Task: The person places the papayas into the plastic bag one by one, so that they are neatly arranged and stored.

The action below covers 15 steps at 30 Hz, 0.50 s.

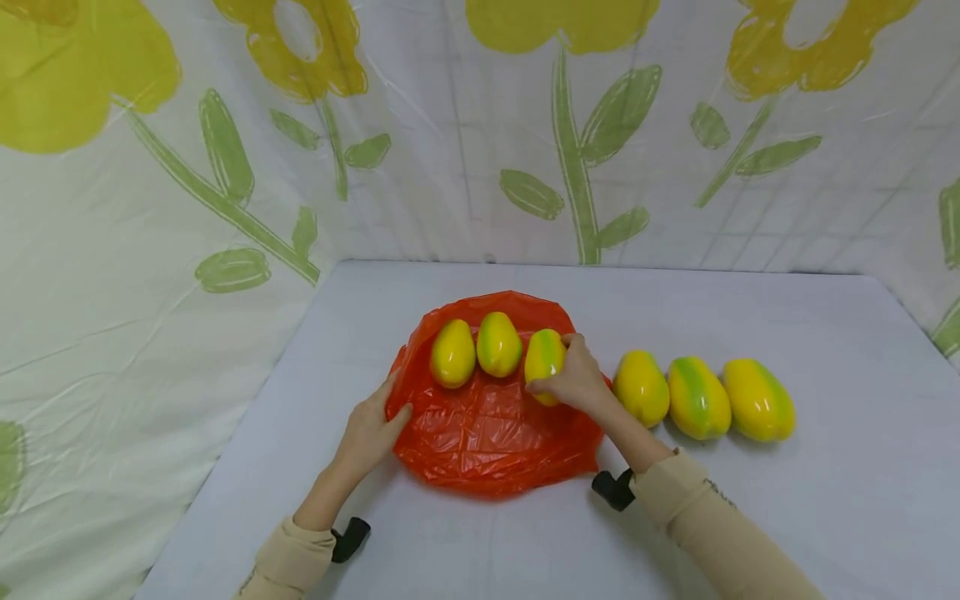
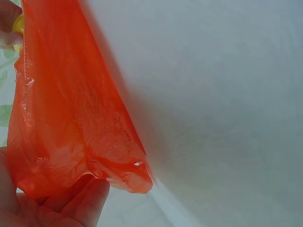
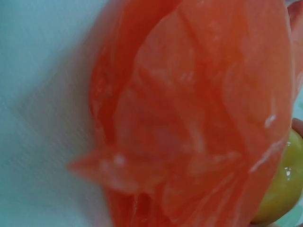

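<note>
Yellow-green fruits [image 1: 453,354]: two inside the red bag [image 1: 480,450] mid-frame; right hand [image 1: 576,377] pinches a third fruit [image 1: 544,350] at its mouth, left hand [image 1: 367,429] its rim; three outside fruits [image 1: 700,398] remain, centre right.

Yellow-and-green fruits [image 1: 699,398] number six: three in a row on the one table [image 1: 847,500], two inside the one red plastic bag [image 1: 480,450], and one in the fingers [image 1: 573,340] of the right hand [image 1: 581,379]. With the left hand [image 1: 367,429], the hands come to two, as do the beige sleeves [image 1: 720,525] and the black wrist pieces [image 1: 613,490]. Four yellow flowers [image 1: 562,25] show, at least partly, on the backdrop [image 1: 442,208].
</note>
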Each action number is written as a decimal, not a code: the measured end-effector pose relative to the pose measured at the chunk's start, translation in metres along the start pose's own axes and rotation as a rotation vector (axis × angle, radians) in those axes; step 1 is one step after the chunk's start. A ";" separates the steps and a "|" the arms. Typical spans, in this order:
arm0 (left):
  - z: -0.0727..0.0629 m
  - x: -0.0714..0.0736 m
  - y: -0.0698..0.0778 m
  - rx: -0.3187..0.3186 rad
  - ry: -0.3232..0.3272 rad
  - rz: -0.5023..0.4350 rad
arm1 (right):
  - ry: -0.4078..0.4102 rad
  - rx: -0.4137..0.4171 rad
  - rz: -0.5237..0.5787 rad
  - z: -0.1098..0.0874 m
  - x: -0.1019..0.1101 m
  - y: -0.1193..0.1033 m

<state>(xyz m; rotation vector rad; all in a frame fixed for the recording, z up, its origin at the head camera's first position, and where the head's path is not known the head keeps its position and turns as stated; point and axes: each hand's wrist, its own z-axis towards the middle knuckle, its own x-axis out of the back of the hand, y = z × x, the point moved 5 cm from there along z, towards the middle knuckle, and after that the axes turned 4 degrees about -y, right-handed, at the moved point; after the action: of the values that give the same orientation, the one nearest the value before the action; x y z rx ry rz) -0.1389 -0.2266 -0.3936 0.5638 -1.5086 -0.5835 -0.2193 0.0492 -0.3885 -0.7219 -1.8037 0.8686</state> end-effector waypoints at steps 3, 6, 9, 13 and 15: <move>-0.001 0.000 0.000 0.003 -0.006 -0.004 | -0.015 -0.029 -0.032 0.002 0.002 0.001; -0.001 0.000 0.001 0.003 -0.009 -0.005 | -0.023 -0.059 -0.045 0.002 0.004 0.003; 0.000 0.000 0.000 0.003 -0.009 -0.002 | -0.019 -0.067 -0.036 0.002 0.005 0.003; 0.001 0.000 -0.001 0.008 -0.014 -0.005 | -0.017 -0.061 -0.031 0.004 0.005 0.004; 0.001 -0.001 -0.001 0.012 -0.017 -0.001 | -0.014 -0.061 -0.032 0.005 0.005 0.005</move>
<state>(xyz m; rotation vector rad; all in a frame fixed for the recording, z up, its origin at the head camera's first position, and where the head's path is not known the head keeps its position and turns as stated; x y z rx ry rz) -0.1401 -0.2272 -0.3951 0.5700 -1.5287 -0.5821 -0.2246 0.0545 -0.3915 -0.7252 -1.8561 0.8025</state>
